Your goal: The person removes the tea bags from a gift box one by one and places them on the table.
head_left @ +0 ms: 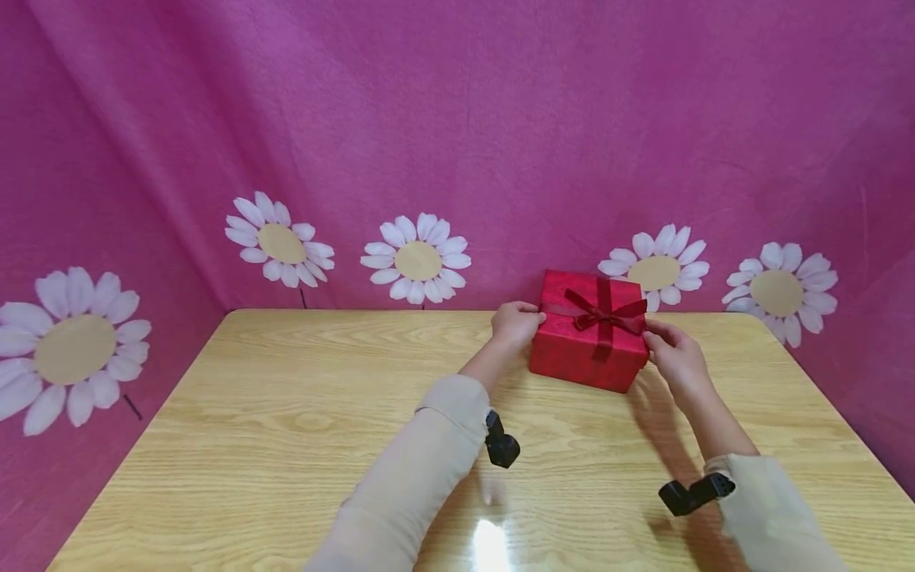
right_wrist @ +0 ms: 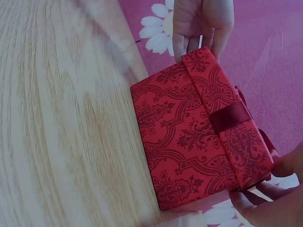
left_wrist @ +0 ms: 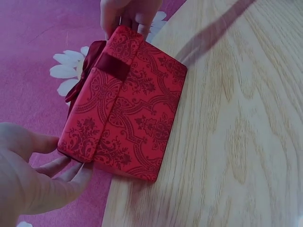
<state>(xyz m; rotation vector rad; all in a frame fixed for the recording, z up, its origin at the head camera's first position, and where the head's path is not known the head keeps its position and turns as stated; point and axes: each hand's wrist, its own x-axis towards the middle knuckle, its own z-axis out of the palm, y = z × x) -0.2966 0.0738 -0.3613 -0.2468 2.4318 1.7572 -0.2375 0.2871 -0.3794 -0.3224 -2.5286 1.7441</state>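
A red gift box (head_left: 582, 359) stands on the table towards its back edge, right of the middle. Dark damask patterning covers its sides in both wrist views. Its lid (left_wrist: 97, 101) is on the box body, wrapped by a dark red ribbon with a bow (head_left: 604, 318) on top. My left hand (head_left: 516, 324) grips the lid's left end between thumb and fingers. At the opposite end, my right hand (head_left: 679, 364) pinches the lid the same way, thumb on the upper edge and fingers under the rim in the right wrist view. The box's inside is hidden.
The light wooden table (head_left: 286, 413) extends to the left and in front of the box. Behind it hangs a pink cloth (head_left: 457, 143) with large white daisies, close to the table's back edge. Small black devices (head_left: 503, 446) sit at both wrists.
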